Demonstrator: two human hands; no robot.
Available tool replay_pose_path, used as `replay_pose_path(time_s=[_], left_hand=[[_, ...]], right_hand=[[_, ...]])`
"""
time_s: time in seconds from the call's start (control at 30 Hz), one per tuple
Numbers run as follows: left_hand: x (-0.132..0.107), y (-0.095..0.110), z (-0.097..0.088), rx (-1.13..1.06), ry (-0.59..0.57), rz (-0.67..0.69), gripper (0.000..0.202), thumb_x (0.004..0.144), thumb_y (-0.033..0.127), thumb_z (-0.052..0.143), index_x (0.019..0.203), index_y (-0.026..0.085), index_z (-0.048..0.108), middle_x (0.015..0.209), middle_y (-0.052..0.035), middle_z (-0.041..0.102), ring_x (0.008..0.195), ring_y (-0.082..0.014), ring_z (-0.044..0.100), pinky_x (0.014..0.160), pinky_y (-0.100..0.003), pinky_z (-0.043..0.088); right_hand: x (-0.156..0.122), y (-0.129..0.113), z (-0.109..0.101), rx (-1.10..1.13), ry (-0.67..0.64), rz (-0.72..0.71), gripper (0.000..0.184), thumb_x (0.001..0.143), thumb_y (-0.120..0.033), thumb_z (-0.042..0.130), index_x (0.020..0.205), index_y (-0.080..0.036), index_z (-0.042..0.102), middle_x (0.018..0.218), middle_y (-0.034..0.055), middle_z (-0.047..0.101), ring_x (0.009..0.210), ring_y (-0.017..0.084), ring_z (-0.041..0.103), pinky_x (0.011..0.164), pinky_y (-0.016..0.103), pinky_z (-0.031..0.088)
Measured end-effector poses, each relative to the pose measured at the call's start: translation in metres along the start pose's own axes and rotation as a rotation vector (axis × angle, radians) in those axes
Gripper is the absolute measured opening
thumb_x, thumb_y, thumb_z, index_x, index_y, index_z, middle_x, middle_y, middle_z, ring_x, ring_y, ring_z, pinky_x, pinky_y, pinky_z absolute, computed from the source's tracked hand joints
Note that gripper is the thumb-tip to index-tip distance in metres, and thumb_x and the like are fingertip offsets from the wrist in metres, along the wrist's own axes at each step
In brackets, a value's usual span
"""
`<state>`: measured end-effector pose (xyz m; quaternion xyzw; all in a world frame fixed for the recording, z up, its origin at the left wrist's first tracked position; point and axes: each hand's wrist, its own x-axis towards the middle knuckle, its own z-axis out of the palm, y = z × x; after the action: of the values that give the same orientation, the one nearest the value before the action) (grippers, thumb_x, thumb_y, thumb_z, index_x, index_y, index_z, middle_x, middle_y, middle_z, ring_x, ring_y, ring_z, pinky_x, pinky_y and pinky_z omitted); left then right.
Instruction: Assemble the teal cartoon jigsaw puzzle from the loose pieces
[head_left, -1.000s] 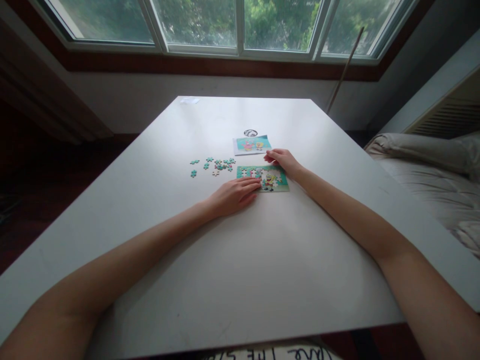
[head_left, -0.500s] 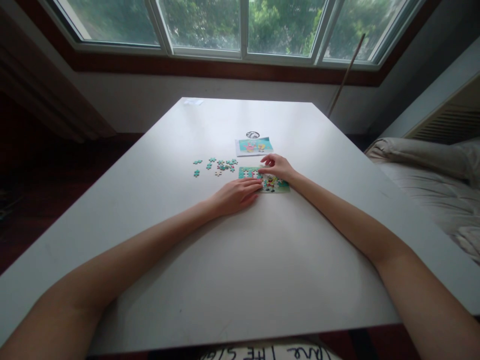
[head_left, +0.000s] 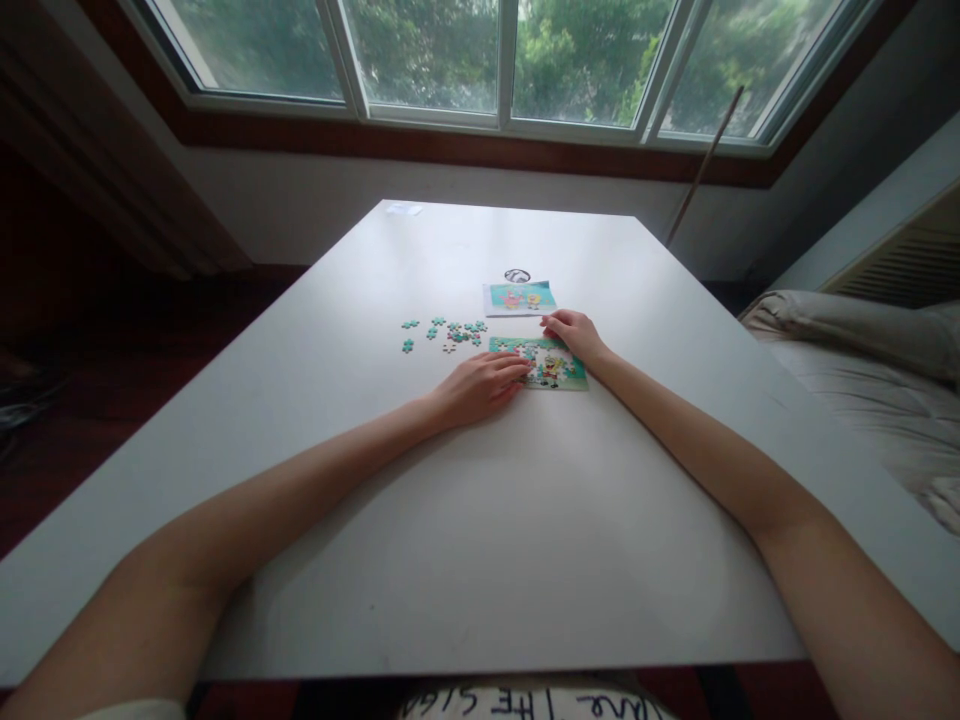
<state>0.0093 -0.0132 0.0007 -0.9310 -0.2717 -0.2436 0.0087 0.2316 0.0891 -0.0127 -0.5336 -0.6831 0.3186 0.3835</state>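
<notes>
A small jigsaw puzzle with a cartoon picture lies on the white table, part of its middle covered. My left hand rests flat over its lower left part, fingers stretched out and nothing held. By the puzzle's upper right edge is my right hand, its fingers loosely bent; I see no piece in them. Several loose puzzle pieces are scattered left of the puzzle, some overlapping. Just behind the puzzle lies a picture card with a pink and a yellow cartoon figure.
A dark round mark or object is behind the card on the white table. Something flat and clear lies at the far left corner. A thin stick leans near the window, and a padded light seat stands to the right.
My right hand has drawn back from the middle of the puzzle to its upper right edge, uncovering more of it. My left hand stays on the puzzle. The view has shifted slightly.
</notes>
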Motion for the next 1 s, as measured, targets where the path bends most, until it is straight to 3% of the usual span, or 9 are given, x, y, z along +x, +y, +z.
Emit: replay_pose_path(time_s=[0.1, 0.3, 0.5, 0.8, 1.0], left_hand=[[-0.005, -0.014, -0.001, 0.057, 0.033, -0.068, 0.029, 0.090, 0.018, 0.045, 0.115, 0.017, 0.061, 0.122, -0.0073, 0.064, 0.112, -0.0201, 0.059, 0.097, -0.037, 0.049], [-0.018, -0.054, -0.008, 0.242, 0.110, -0.423, 0.025, 0.083, 0.017, 0.051, 0.104, 0.018, 0.064, 0.104, -0.0081, 0.066, 0.098, -0.0237, 0.060, 0.086, -0.039, 0.051], [-0.020, -0.054, -0.013, 0.350, 0.068, -0.760, 0.027, 0.080, 0.038, 0.057, 0.093, 0.014, 0.060, 0.093, -0.0118, 0.062, 0.089, -0.0267, 0.059, 0.072, -0.035, 0.050], [-0.018, -0.053, -0.011, 0.390, -0.022, -0.749, 0.020, 0.086, 0.028, 0.049, 0.099, 0.019, 0.062, 0.098, -0.0083, 0.061, 0.094, -0.0234, 0.058, 0.071, -0.030, 0.046], [-0.018, -0.053, -0.012, 0.375, -0.003, -0.696, 0.015, 0.086, 0.023, 0.050, 0.092, 0.019, 0.063, 0.095, -0.0083, 0.060, 0.093, -0.0231, 0.057, 0.072, -0.030, 0.045]], right_hand=[[0.002, 0.004, -0.002, 0.157, -0.052, 0.010, 0.043, 0.073, -0.058, 0.060, 0.074, -0.016, 0.066, 0.067, 0.0035, 0.067, 0.062, 0.013, 0.059, 0.065, 0.025, 0.047], [-0.003, 0.005, -0.003, 0.203, -0.064, -0.026, 0.053, 0.069, -0.068, 0.058, 0.071, -0.016, 0.065, 0.064, 0.0031, 0.065, 0.059, 0.012, 0.058, 0.062, 0.024, 0.047], [-0.006, 0.003, -0.002, 0.136, -0.072, -0.050, 0.051, 0.073, -0.066, 0.056, 0.073, -0.016, 0.066, 0.066, 0.0039, 0.067, 0.061, 0.013, 0.060, 0.064, 0.025, 0.048], [-0.004, 0.004, -0.001, 0.154, -0.067, -0.051, 0.037, 0.077, -0.051, 0.059, 0.072, -0.015, 0.067, 0.063, 0.0021, 0.065, 0.059, 0.012, 0.058, 0.061, 0.023, 0.045], [-0.005, 0.003, -0.001, 0.170, -0.065, -0.047, 0.039, 0.076, -0.053, 0.060, 0.071, -0.015, 0.067, 0.063, 0.0022, 0.065, 0.060, 0.012, 0.058, 0.061, 0.023, 0.045]])
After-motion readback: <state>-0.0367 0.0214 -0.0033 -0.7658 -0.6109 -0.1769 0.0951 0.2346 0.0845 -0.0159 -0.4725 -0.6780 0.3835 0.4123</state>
